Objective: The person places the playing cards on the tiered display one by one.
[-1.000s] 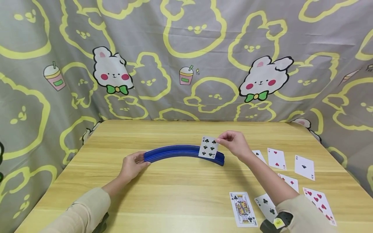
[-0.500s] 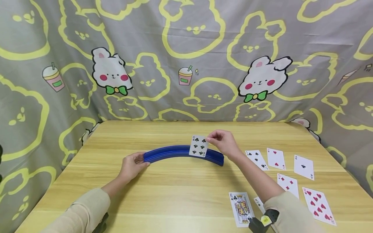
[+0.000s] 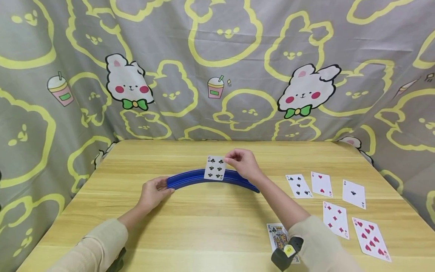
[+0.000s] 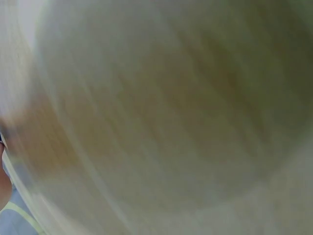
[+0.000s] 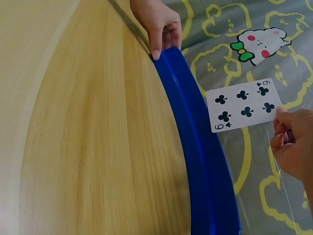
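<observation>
My left hand (image 3: 153, 194) grips the left end of a curved blue card holder (image 3: 185, 180), thumb in front and fingers behind. Between the thumb and fingers of my right hand (image 3: 242, 164) is a playing card, the six of clubs (image 3: 214, 168), pinched at its upper right corner. In the head view the card appears upright in front of the holder's middle. The right wrist view has the six of clubs (image 5: 243, 105) beside the holder's (image 5: 195, 142) upper edge; whether it touches is unclear. Only a blurred tabletop and a sliver of hand appear in the left wrist view.
Face-up cards lie on the table's right side: five of spades (image 3: 299, 186), two of hearts (image 3: 321, 184), ace of clubs (image 3: 354, 193), five of diamonds (image 3: 335, 220) and eight of hearts (image 3: 371, 239). My right forearm partly covers the king of clubs (image 3: 276, 234). A patterned curtain (image 3: 170, 124) hangs behind the table.
My right hand has carried the six of clubs leftward along the holder, from near its right end to its middle. My left hand has kept its grip on the left end.
</observation>
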Demonstrator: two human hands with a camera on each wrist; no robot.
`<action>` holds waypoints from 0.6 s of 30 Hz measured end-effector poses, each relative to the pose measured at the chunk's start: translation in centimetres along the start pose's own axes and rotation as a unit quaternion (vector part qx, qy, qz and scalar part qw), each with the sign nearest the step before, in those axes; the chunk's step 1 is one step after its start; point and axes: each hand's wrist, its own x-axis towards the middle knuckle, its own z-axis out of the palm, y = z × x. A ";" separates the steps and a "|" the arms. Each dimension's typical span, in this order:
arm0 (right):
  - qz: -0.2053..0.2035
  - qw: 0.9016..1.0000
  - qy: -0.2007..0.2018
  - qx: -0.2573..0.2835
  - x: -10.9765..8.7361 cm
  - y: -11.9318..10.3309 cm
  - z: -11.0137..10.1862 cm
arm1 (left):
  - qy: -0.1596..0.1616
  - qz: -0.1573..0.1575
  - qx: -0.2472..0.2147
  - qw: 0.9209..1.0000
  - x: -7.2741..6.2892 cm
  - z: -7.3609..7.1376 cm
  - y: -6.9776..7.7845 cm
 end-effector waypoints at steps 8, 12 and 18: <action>-0.013 1.000 -0.007 -0.003 0.8 -0.3 1.5 | -0.001 -0.003 -0.002 1.000 0.0 -0.2 0.1; -0.015 1.000 -0.006 0.006 1.3 -0.3 2.4 | -0.001 0.001 0.000 1.000 0.0 -0.1 0.0; -0.027 0.999 -0.013 0.014 1.7 -0.4 3.7 | -0.004 0.002 0.007 1.000 0.1 0.0 0.0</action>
